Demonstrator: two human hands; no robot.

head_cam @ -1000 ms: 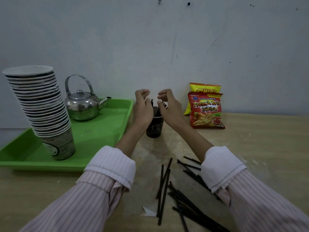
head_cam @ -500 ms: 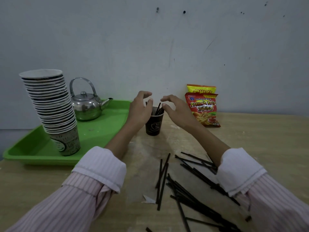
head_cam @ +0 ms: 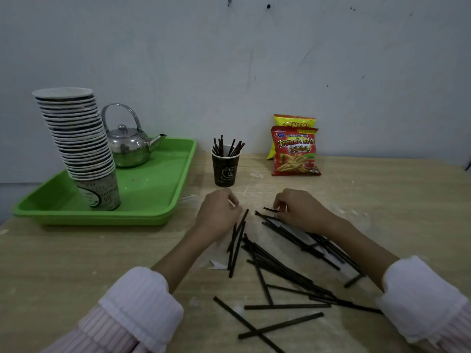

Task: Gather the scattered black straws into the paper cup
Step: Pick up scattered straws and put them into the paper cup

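A dark paper cup [head_cam: 225, 171] stands on the wooden table near the wall, with several black straws [head_cam: 227, 148] upright in it. Many more black straws [head_cam: 283, 266] lie scattered on the table in front of me. My left hand [head_cam: 218, 216] is down on the table with curled fingers, right beside the top ends of three straws [head_cam: 237, 238]; whether it grips one is hidden. My right hand [head_cam: 302, 212] lies over the far end of the pile, its fingertips pinching a short straw [head_cam: 270, 209].
A green tray [head_cam: 153, 200] at the left holds a tall leaning stack of paper cups [head_cam: 81, 143] and a metal kettle [head_cam: 127, 146]. Two snack bags [head_cam: 294, 151] lean on the wall at the right. A scrap of white paper [head_cam: 216, 264] lies by the straws.
Both hands have left the cup's rim and come back down toward me onto the scattered straws. The cup now stands free with its straws showing.
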